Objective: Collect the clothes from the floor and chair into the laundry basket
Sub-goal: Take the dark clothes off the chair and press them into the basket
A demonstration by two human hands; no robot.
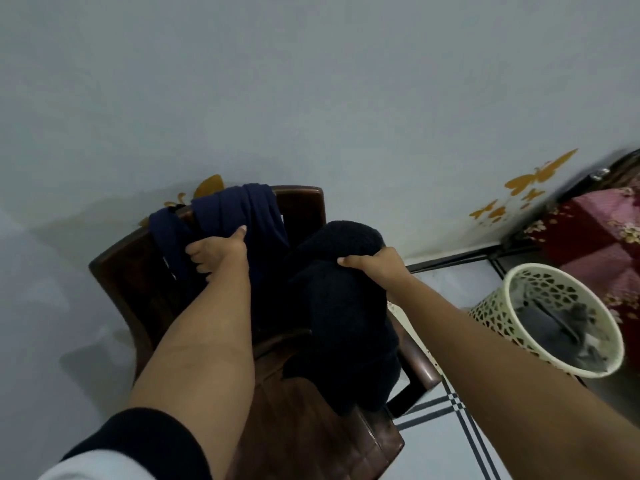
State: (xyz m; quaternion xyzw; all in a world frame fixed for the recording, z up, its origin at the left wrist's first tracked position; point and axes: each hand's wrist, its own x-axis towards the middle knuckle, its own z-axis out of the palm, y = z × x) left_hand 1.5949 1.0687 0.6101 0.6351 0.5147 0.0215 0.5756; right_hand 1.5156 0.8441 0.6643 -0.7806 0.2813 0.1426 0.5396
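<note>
A dark brown plastic chair (128,271) stands against the pale wall. A navy garment (249,209) is draped over its backrest, and my left hand (216,252) grips that cloth just below the top edge. My right hand (370,265) holds a black fuzzy garment (346,313) by its top; the garment hangs down onto the chair's seat and right armrest. The cream laundry basket (491,310) with a lattice wall stands on the floor at the right, with grey clothes inside it.
A bed with a red floral cover (595,237) sits behind the basket at the far right. Gold butterfly stickers (530,181) decorate the wall. White floor tiles with dark lines (464,420) lie between the chair and the basket.
</note>
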